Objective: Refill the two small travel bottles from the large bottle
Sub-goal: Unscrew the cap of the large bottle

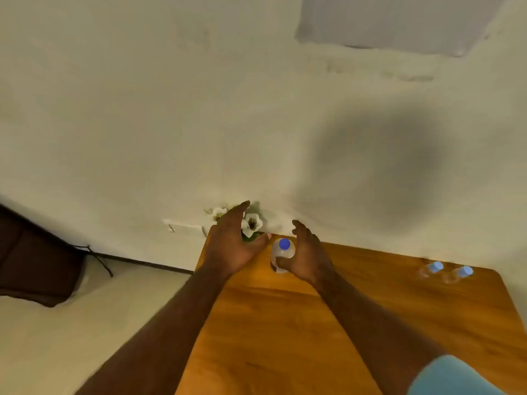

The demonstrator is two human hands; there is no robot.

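Now your right hand [309,259], fingers spread, touches the upright large bottle [282,256]; your left hand [235,249], also spread, hovers just left of it.

Large clear bottle [281,256] w/ blue cap on, upright near table's far edge; two small clear bottles [431,268] [459,273], blue caps on, side by side, well apart to its right.

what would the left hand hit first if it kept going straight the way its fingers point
Probably the white artificial flowers right behind the left hand, then the wall. It points past the large bottle, though depth is hard to judge.
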